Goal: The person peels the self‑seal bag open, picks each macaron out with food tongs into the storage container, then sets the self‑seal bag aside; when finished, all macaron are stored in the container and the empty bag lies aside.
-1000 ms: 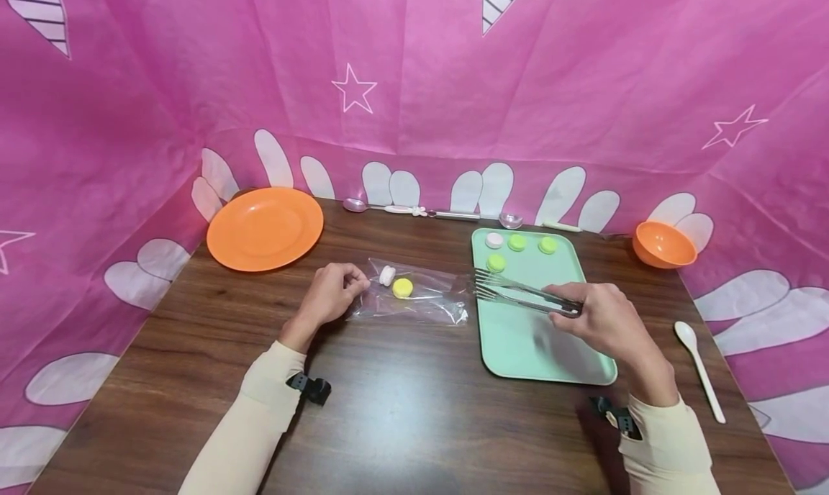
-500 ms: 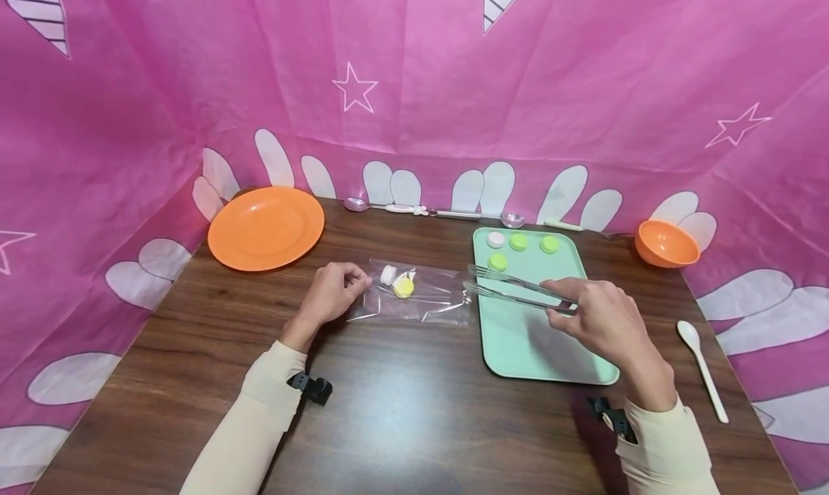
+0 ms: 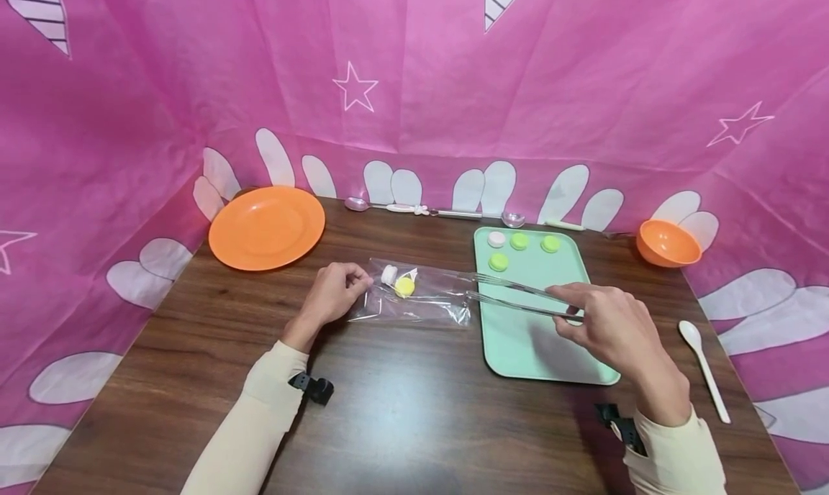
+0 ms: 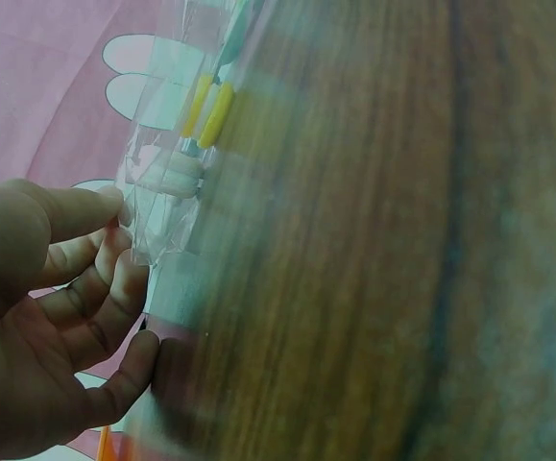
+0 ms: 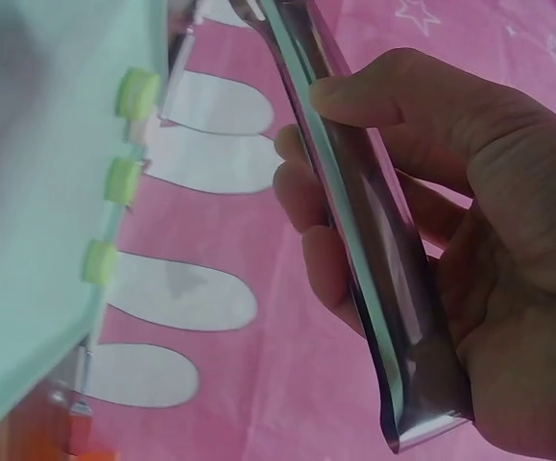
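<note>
My left hand (image 3: 333, 292) pinches the left end of a clear plastic bag (image 3: 434, 304) that lies on the table. Inside the bag a white macaron (image 3: 388, 275) sits beside a yellow macaron (image 3: 404, 287). In the left wrist view thumb and fingers meet at the bag's edge (image 4: 148, 245). Metal tongs (image 3: 518, 308) are gripped in my right hand (image 3: 612, 329), their two arms apart with nothing between the tips. Those tips are at the bag's right end, over the left rim of a mint-green tray (image 3: 550, 351). On it are a pale pink macaron (image 3: 496, 239) and several green macarons (image 3: 498, 262).
An orange plate (image 3: 267, 229) lies at the back left, an orange bowl (image 3: 668, 243) at the back right. Along the back edge lie several utensils, among them a ladle (image 3: 514, 220). Right of the tray is a white spoon (image 3: 704, 373). Pink cloth (image 3: 414, 63) walls the table's back and sides.
My right hand has rolled the tongs from flat to nearly edge-on, their tips now at the bag's right end. The left hand stays at the bag; the macarons have barely moved.
</note>
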A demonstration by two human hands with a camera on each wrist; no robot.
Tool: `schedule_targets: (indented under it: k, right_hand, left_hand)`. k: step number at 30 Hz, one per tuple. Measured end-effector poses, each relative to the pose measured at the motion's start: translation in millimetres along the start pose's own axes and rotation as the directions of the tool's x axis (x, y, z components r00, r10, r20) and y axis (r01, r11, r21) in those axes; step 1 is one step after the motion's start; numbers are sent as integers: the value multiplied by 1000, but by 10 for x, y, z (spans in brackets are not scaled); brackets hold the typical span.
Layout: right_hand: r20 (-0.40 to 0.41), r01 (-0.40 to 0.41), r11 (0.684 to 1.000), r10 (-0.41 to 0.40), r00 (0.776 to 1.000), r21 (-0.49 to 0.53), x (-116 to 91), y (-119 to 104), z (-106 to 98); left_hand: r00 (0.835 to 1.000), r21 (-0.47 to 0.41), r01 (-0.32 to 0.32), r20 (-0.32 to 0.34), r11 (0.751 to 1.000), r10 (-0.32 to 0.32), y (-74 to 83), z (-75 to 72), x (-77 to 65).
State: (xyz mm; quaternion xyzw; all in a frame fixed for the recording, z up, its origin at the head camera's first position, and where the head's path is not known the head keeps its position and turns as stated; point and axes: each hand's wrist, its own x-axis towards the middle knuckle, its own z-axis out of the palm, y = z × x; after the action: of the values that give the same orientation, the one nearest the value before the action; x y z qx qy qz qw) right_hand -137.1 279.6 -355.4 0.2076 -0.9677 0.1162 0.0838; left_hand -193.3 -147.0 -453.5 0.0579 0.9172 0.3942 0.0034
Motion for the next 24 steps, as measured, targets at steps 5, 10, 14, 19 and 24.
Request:
schedule_targets:
  k: [5, 10, 14, 19, 24]
  right_hand:
    - [-63, 42, 999, -43, 997, -22, -27, -8, -40]
    - [33, 40, 999, -39, 999, -13, 33, -44, 63]
    - [81, 43, 999, -43, 996, 1, 103, -50, 188]
    - [84, 69, 997, -71, 994, 23, 204, -38, 350]
    - [84, 85, 990, -95, 992, 109, 302, -57, 450]
  left_hand:
    - [1000, 0, -21, -13, 1000, 21, 17, -12, 14]
    - [1000, 1, -12, -12, 1000, 12, 14, -10, 5]
    - [1000, 2, -10, -8, 1000, 10, 5, -7, -4]
    - [1000, 0, -1, 0, 1000, 1, 12, -7, -18]
    - [1000, -2, 3, 1, 1000, -3, 15, 6, -14]
